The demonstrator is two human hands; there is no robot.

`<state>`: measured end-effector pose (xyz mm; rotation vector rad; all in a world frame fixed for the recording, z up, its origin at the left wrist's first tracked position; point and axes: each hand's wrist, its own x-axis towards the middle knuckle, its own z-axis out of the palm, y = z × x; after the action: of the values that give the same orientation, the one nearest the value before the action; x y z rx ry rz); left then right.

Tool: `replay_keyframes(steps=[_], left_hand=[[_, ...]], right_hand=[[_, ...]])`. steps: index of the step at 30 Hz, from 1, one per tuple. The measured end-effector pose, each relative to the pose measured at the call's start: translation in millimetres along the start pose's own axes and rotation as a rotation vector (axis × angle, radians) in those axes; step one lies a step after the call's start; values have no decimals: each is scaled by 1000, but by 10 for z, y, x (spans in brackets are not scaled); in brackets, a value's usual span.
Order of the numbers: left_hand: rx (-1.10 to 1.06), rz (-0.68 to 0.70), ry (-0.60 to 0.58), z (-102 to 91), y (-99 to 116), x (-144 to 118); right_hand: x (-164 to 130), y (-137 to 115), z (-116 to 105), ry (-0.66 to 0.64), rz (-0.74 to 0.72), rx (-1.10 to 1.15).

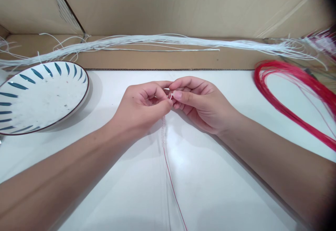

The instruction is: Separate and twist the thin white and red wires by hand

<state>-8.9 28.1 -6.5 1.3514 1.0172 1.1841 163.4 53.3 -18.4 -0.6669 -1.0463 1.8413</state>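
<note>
A white table (210,189) stands against cardboard walls (183,7), with a long bundle of white strings (162,42) along its far edge, a coil of red cord (288,94) at the right and a blue-patterned plate (39,98) at the left. At centre, the left hand (141,106) and right hand (199,101) meet fingertip to fingertip, both pinched shut on a thin red-and-white cord (168,157). This cord hangs from the fingers and trails toward the near edge.

No text, label, brand, number or sign can be read anywhere. On the round white ceramic plate (39,98) only a painted pattern of blue leaf-shaped strokes is seen, without letters. The brown cardboard walls (183,3) at the back are left unprinted, and nothing is written on the white desk (223,189).
</note>
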Motion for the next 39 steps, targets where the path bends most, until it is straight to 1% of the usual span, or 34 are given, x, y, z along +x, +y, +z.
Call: replay_keyframes(steps=[4,13,18,20,25,29,34,39], left_hand=[[17,-17,-1,-5,16,-1],[-27,18,-3,6,-22,8],[18,10,8,5,12,-10],[35,4,5,-1,22,-16],[29,-32,-44,-4,39,-18],[46,-19,-15,13,58,-29],[102,-20,19,14,75,-47],[74,-34,28,-6,50,-44]], right_hand=[[-6,-1,-9,-4,3,-7],[3,-3,2,-23,12,-5],[-9,-9,-18,-41,24,-3],[-11,-15,-24,-31,24,-10],[-6,-18,-20,15,0,1],[-6,-17,2,17,-6,4],[-1,-28,7,-41,38,-7],[14,-15,-13,4,37,27]])
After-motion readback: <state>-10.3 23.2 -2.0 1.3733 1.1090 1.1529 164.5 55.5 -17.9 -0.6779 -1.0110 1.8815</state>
